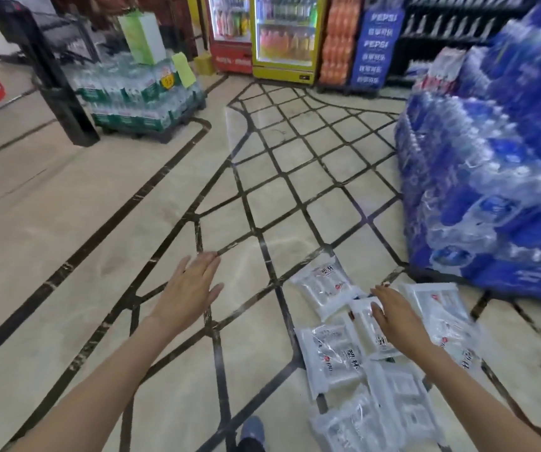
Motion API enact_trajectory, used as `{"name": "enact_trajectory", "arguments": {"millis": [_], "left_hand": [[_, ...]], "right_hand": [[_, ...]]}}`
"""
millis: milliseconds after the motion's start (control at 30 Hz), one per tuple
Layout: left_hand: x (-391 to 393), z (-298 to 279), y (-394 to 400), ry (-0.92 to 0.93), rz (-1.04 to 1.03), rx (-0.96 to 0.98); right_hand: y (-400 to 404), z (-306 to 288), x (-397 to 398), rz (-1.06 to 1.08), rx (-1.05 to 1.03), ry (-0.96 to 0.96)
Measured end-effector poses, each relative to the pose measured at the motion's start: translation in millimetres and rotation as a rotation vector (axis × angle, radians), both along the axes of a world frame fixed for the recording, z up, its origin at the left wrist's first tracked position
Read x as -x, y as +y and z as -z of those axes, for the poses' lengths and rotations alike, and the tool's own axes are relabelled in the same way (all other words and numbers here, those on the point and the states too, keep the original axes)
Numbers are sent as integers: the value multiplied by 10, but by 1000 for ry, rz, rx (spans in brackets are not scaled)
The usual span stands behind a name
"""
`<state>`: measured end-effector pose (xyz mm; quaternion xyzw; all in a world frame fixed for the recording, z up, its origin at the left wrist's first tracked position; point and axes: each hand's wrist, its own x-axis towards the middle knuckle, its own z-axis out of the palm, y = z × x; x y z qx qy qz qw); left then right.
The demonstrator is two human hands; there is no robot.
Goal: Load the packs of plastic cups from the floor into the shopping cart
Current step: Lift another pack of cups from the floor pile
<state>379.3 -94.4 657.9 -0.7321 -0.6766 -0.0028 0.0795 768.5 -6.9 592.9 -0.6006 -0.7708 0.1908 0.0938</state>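
Observation:
Several clear packs of plastic cups [331, 350] lie scattered on the tiled floor at the lower right, some overlapping. My right hand [396, 318] hovers over the middle pack [365, 324] with straight fingers and holds nothing. My left hand [191, 285] is stretched out over bare floor to the left of the packs, fingers straight, empty. No shopping cart is in view.
A tall stack of blue shrink-wrapped bottle cases [491, 177] stands close on the right. A pallet of green-labelled water [138, 96] and a black gate post [53, 79] stand at the far left. Drink fridges [282, 37] line the back wall. My shoe [253, 432] shows at the bottom.

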Motion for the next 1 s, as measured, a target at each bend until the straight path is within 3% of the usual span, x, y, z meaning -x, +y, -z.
{"name": "enact_trajectory", "arguments": {"millis": [433, 600, 733, 867, 1000], "left_hand": [[594, 101, 2651, -36, 330, 31], [500, 433, 3934, 32, 523, 138], [343, 569, 4916, 37, 605, 208], [51, 696, 5628, -41, 661, 274], [-368, 1109, 6114, -178, 677, 382]], "right_hand": [[1230, -8, 548, 317, 53, 27], [1656, 193, 563, 574, 102, 56], [1940, 311, 682, 840, 188, 185], [2208, 452, 750, 1112, 261, 347], [2437, 901, 672, 1229, 290, 399]]}}
